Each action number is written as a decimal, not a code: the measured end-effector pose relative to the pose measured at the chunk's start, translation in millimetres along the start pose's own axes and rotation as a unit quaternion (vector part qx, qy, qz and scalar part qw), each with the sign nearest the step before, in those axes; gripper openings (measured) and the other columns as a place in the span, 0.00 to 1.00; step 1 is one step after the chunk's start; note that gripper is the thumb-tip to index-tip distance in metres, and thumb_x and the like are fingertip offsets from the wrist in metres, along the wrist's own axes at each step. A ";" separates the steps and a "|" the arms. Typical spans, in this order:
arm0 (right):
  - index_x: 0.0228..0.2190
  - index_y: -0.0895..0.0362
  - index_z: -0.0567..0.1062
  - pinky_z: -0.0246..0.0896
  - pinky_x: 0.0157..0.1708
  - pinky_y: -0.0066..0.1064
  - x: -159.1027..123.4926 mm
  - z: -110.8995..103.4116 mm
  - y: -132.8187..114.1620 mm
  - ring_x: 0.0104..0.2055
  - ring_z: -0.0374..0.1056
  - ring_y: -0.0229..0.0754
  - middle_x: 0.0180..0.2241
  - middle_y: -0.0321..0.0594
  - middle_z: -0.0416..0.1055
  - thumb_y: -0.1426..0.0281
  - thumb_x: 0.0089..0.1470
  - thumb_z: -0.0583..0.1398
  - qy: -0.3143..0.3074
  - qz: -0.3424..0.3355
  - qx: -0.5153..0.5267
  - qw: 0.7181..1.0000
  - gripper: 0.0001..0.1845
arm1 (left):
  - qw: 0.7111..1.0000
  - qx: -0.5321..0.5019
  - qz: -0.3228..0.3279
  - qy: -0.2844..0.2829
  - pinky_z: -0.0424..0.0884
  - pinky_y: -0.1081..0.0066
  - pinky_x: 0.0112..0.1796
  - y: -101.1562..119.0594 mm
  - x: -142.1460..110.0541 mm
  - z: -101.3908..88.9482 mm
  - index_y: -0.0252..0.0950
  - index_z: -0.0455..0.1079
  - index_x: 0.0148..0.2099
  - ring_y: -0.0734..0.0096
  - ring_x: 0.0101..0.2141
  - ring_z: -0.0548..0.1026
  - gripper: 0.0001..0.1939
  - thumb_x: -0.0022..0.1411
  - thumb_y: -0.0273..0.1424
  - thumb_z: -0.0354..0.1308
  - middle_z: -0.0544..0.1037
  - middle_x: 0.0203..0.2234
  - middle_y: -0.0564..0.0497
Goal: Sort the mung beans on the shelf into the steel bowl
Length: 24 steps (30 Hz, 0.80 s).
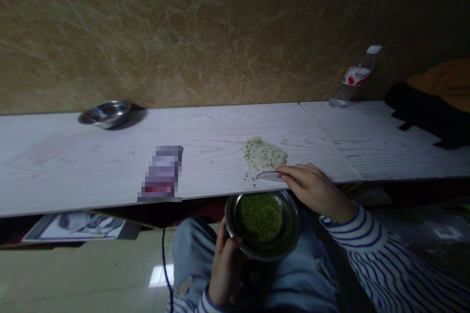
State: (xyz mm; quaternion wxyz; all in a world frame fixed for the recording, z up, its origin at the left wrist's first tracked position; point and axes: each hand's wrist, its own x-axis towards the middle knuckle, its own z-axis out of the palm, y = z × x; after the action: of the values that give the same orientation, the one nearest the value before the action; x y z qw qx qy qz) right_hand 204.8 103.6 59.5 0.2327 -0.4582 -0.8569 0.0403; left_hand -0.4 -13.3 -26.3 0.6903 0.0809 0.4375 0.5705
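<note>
My left hand [225, 264] grips the left rim of a steel bowl [296, 227], which sits over my lap just below the table edge. Small green beans, apparently mung beans [260, 217], cover the bowl's bottom. Between the thumb and fingers of my right hand [317, 188] is a thin, translucent flat piece with a curved edge [270, 175], held low at the table's front edge. Just beyond it lies a spread heap of white rice-like grains mixed with green beans [262, 154]. A few loose beans lie between the heap and the edge.
On the white wood-grain table [213, 127] a second steel bowl [106, 115] stands at the back left. A pixelated flat object [161, 173] lies near the front edge. To the right are a plastic bottle [352, 78] and a black and orange cloth item [433, 102]. A wall rises behind.
</note>
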 end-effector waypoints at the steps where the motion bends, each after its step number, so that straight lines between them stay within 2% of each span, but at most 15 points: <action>1: 0.44 0.54 0.74 0.65 0.42 0.39 0.1 -0.2 -0.4 0.40 0.72 0.43 0.40 0.42 0.77 0.72 0.58 0.53 -0.001 0.000 0.001 1.000 0.14 | 1.000 -0.003 -0.001 -0.003 0.70 0.64 0.40 -0.1 0.1 0.0 0.49 0.57 0.62 0.56 0.50 0.67 0.34 0.53 0.28 0.55 0.69 0.53 0.49; 9: 0.45 0.54 0.74 0.64 0.42 0.38 4.2 2.6 -2.5 0.40 0.72 0.42 0.40 0.41 0.77 0.72 0.58 0.54 -0.013 -0.002 0.011 1.000 0.14 | 1.000 -0.011 0.000 -0.012 0.68 0.63 0.43 0.0 -0.8 1.3 0.47 0.57 0.62 0.54 0.52 0.65 0.33 0.53 0.28 0.54 0.69 0.53 0.48; 17: 0.44 0.54 0.74 0.65 0.41 0.37 2.8 0.4 -3.3 0.40 0.72 0.41 0.39 0.39 0.77 0.72 0.58 0.54 -0.014 -0.019 0.020 1.000 0.13 | 1.000 -0.007 -0.001 -0.017 0.70 0.63 0.40 0.4 0.3 0.9 0.47 0.57 0.62 0.54 0.51 0.65 0.33 0.53 0.28 0.55 0.67 0.55 0.48; 24: 0.44 0.53 0.74 0.66 0.41 0.37 2.3 0.2 -4.5 0.40 0.72 0.41 0.39 0.40 0.77 0.72 0.58 0.54 -0.011 -0.012 0.021 1.000 0.14 | 1.000 -0.010 -0.005 -0.011 0.69 0.62 0.40 0.3 -0.7 2.8 0.47 0.58 0.62 0.54 0.50 0.67 0.34 0.52 0.29 0.56 0.69 0.54 0.48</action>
State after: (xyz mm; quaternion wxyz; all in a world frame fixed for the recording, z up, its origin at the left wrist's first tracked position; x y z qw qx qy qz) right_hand 200.2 102.9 61.5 0.2331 -0.4426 -0.8638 0.0601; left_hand 1.4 -12.7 -24.1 0.6989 0.0782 0.4243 0.5705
